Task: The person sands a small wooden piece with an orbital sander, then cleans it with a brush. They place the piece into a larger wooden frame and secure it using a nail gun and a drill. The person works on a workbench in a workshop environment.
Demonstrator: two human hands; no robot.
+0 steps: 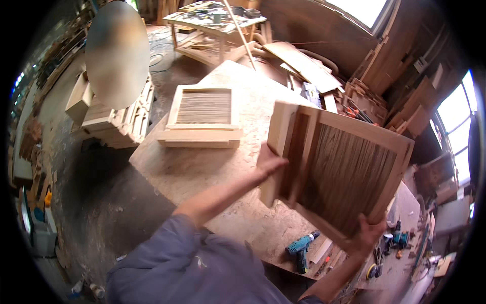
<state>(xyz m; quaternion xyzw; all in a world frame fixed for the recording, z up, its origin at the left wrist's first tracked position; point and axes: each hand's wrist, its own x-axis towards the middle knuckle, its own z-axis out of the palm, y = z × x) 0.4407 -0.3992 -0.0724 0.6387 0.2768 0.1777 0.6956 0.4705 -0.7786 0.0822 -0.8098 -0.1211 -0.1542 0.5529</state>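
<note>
Tilted up over the right side of the workbench (223, 172) is a wooden cabinet panel (349, 177), with a pale frame and a dark, ribbed inset. My left hand (271, 161) grips its left edge by the narrow rail. At the lower right corner my right hand (367, 235) closes round the frame. A second, similar wooden panel (205, 109) lies flat on the bench to the left, touched by neither hand. Below the held panel, near the bench's front edge, rests a teal cordless drill (302, 249).
Pale wooden box parts (111, 116) stand on the floor at left, near a blurred shape. Behind the bench are a cluttered table (215, 25) and stacked boards (304, 66). Power tools (397, 238) lie on a surface at right. Pliers (357, 112) sit behind the held panel.
</note>
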